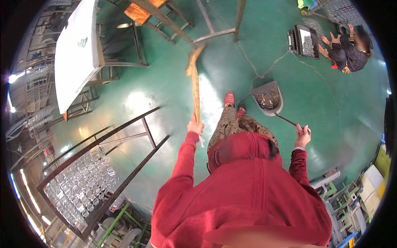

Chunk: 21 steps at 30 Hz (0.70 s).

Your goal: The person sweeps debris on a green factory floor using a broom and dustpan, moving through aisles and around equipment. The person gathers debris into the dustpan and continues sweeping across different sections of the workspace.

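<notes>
My left hand (195,126) is closed round the handle of a straw broom (196,89). The broom stretches away from me, its bent bristle end over the green floor near a metal table frame. Out to the right, my right hand (303,135) grips the thin dark handle of a dustpan (268,97). The dustpan stands on the floor just right of my red shoes, with brownish debris lying in it. Both of my arms, in red sleeves, are spread apart.
A metal frame (124,130) stands at left beside a heap of clear pieces (82,182). A white-topped table (76,53) is far left, a wooden stool (142,13) beyond the broom. Far right, a person (351,51) sits low beside a black crate (305,41). Machinery is near right.
</notes>
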Motion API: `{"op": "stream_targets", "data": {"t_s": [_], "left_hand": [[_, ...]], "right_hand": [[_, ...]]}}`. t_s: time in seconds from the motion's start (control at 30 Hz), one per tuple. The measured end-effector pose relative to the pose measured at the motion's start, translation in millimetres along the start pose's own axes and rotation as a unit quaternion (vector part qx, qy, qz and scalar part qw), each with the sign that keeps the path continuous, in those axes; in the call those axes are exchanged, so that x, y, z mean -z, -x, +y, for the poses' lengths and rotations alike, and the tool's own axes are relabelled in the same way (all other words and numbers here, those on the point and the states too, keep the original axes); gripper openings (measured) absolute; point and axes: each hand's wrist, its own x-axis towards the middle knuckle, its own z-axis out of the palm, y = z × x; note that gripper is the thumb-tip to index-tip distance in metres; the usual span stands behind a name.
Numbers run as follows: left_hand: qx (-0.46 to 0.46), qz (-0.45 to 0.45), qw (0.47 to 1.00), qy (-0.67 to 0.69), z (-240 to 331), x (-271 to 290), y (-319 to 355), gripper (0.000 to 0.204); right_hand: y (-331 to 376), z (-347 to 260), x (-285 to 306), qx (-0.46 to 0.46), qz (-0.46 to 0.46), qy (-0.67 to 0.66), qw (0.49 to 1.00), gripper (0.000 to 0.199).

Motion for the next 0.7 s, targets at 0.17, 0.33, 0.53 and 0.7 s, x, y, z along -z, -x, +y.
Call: {"op": "stream_targets", "data": {"t_s": [0.17,0.33,0.53,0.7], "left_hand": [[0.042,-0.017,0.999,0.005,27.7,-45.3,-68.3,0.040],[0.047,-0.080,0.996,0.017,44.4,-99.4,-48.9,0.045],[0.082,-0.221,0.957,0.171,126.0,-152.0,-15.3,0.037],[0.224,-0.306,0.815,0.437,170.4,-189.0,-14.2,0.025]], "right_hand": [[-11.8,-19.6,-8.3,0.012,-0.006,-0.011,1.000,0.024],[-27.1,-29.0,-15.6,0.026,0.000,-0.018,0.999,0.022],[-67.9,-39.1,-5.7,0.036,0.001,-0.040,0.999,0.023],[-112.2,-66.1,0.2,0.002,-0.009,-0.070,0.998,0.020]]}}
